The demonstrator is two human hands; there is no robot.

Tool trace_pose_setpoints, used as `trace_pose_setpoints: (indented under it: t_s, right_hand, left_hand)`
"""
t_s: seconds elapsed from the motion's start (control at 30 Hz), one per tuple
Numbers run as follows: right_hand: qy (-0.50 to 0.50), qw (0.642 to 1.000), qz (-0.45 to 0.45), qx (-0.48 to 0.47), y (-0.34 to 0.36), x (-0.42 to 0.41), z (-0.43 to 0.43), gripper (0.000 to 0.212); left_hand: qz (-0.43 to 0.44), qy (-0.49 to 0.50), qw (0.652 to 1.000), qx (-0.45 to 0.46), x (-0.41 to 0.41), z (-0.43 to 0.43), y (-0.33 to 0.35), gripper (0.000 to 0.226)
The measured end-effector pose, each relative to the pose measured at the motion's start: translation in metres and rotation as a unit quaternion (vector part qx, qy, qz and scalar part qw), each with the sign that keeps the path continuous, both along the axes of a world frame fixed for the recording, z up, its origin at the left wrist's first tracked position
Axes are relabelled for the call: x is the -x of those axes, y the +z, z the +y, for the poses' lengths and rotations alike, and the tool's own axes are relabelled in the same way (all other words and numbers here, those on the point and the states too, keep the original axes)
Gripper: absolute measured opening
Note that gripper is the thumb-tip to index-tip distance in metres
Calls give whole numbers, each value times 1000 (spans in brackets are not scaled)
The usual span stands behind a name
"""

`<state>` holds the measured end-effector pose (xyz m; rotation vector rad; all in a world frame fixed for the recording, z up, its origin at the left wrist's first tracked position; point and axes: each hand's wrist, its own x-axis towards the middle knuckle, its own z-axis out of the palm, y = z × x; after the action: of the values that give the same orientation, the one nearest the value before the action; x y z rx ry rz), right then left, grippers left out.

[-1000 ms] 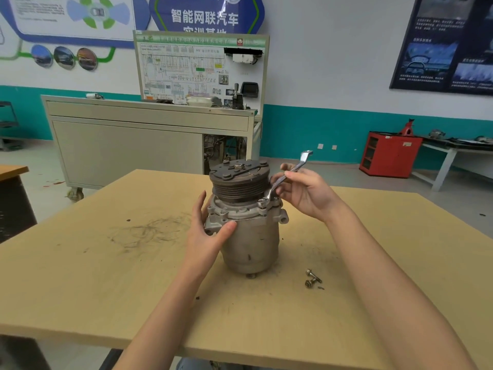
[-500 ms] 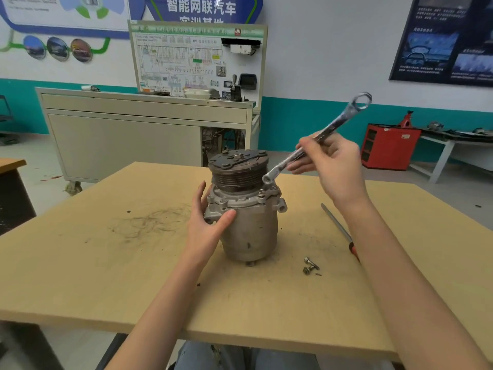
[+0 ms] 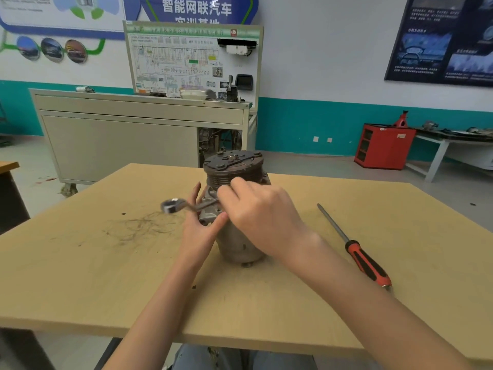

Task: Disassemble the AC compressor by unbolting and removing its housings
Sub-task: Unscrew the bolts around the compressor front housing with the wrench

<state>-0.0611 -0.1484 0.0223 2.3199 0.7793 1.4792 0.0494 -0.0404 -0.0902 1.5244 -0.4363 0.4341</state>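
Stood in a workshop with teal-banded walls [image 3: 320, 124] and a wiring display board [image 3: 186, 60] behind, at a tan wooden table [image 3: 106, 263] scuffed with dark scratches left of centre. Found the grey cast-metal AC compressor [image 3: 234, 244] upright near the table's middle, closer to the far edge, dark ribbed pulley [image 3: 234, 172] on top. Saw it braced by the left hand [image 3: 198, 231], fingers straight along the flange, thumb pressed to a mounting ear. Saw the right hand [image 3: 261, 217] curled tight round a silver ring spanner [image 3: 184, 206], free end blurred just above the left fingers. Could not tell whether the working end sat on a bolt, hidden behind the knuckles. Noted a long screwdriver with a red-and-black handle [image 3: 349, 244] well apart toward the right edge. Judged the risks thus: a half-seated ring slipping and rounding the bolt head, throwing knuckles into the pulley or the spanner onto the left fingers. Also feared a hard pull tipping the compressor, steadied only by a flat hand.
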Motion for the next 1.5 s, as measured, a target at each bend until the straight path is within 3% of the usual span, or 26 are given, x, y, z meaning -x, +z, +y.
trace_pose_setpoints:
  t_s: [0.1,0.2,0.3,0.37,0.4,0.43,0.5,0.57,0.6,0.67,0.77,0.9,1.0,1.1,1.17,1.23,1.3,1.37,1.5]
  right_hand:
    - [-24,999,-25,-1,-10,0,8,23]
    - [-8,999,-36,-31,-15,-3,6,14]
    - [81,994,-31,-63,-18,-4,-14,7]
    - [178,973,18,-146,-23,-5,-38,14]
    - [226,944,62,-231,-25,-5,-50,15]
    - [266,893,121,-342,-26,-6,-62,14]
    - [345,716,268,-544,-25,-13,-82,15]
    - [405,525,400,-633,-18,-32,-102,22]
    - [413,459,449,-647,-14,-43,-109,25]
    - [402,391,515,-649,-8,-63,-118,28]
    - [394,361,562,-632,-3,-84,-119,29]
    - [395,388,539,-635,4,-85,-117,21]
    - [367,472,467,-651,15,-72,-104,19]
    - [284,631,362,-624,26,-49,-81,15]
    - [237,752,285,-546,32,-32,-60,12]
    - [181,888,176,-384,35,-18,-42,13]
    - [106,971,83,-200,31,-10,-27,16]
    - [50,993,47,-95,26,-4,-17,13]
    - [12,997,64,-33,12,1,-7,10]
  left_hand:
    - [-10,-10,1000,0,2,-1,3,83]
    - [0,-24,1000,15,3,0,3,84]
    - [11,-50,998,27,3,1,2,90]
    - [24,-60,998,27,4,3,3,99]
    - [29,-56,998,24,5,4,3,97]
    - [34,-51,998,21,6,4,4,96]
    - [43,-49,998,18,7,5,4,96]
    - [41,-47,998,18,7,5,4,96]
    - [40,-48,998,19,6,5,4,95]
    - [39,-48,998,21,6,5,3,91]
    - [39,-48,998,23,7,4,4,91]
    - [39,-49,998,22,6,4,4,93]
    - [31,-43,998,17,6,5,4,97]
    - [31,-42,999,17,5,5,3,100]
    - [31,-42,999,15,5,5,3,99]
    - [27,-42,999,19,5,4,3,99]
    - [22,-43,999,21,4,4,2,98]
    - [21,-44,999,22,4,4,1,95]
    - [19,-16,1000,12,3,2,-1,76]
